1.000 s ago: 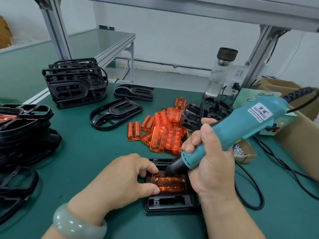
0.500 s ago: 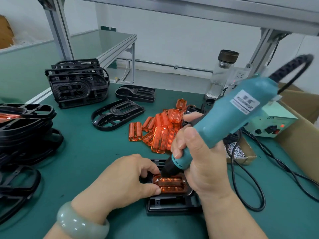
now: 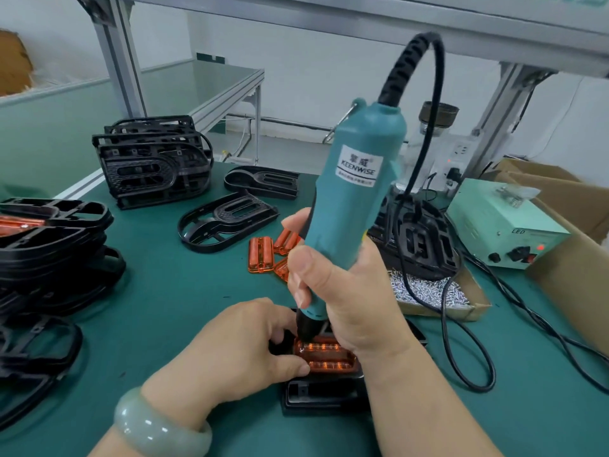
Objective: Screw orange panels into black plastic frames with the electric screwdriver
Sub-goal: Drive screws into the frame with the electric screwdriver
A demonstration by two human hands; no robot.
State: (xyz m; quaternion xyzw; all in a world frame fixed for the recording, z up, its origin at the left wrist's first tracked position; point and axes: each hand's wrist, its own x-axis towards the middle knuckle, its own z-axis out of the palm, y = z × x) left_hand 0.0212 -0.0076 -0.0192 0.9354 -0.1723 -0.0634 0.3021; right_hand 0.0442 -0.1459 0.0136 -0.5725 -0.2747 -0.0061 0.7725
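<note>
Swinging up from its earlier rightward lean, the electric screwdriver (image 3: 356, 192) is now standing nearly upright. Nearest me, the left hand (image 3: 230, 351) is pinching the orange panel (image 3: 324, 356) at its left end, steadying it in the black plastic frame (image 3: 316, 395) lying on the green mat (image 3: 164, 291) — the panel's long axis is running left to right. Just above its far-left corner, the right hand (image 3: 336, 291) is clamping around the tool's lower barrel, bit pointing down — I am not seeing the tip. Beyond, loose panels (image 3: 260, 255) and a box of screws (image 3: 425, 291) are waiting.
</note>
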